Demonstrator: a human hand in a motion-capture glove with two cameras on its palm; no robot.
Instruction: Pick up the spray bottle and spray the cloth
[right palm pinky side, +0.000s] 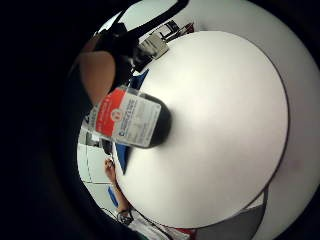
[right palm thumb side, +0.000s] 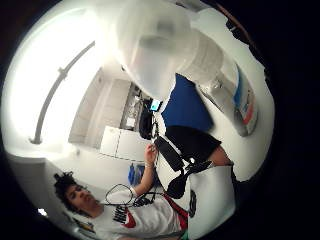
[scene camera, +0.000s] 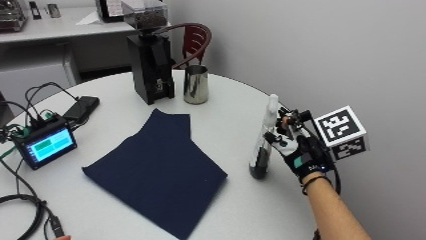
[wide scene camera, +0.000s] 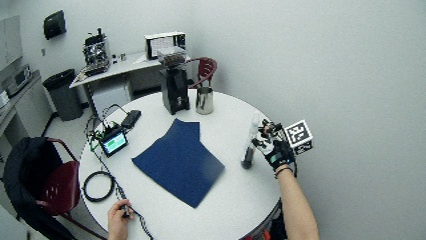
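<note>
White round bench (scene camera: 226, 105): your right hand (scene camera: 301, 150) wraps the spray bottle (scene camera: 262, 145), standing upright beside the blue cloth (scene camera: 156, 170). Lift it straight, turn the nozzle toward the cloth, then squeeze.

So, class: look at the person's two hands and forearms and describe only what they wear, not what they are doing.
The right hand wears a black fingerless-looking glove with white plastic parts and a small teal patch on its back. A dark band sits at that wrist, and the forearm is bare, with no sleeve. The other hand is bare, with a bare forearm too.
</note>
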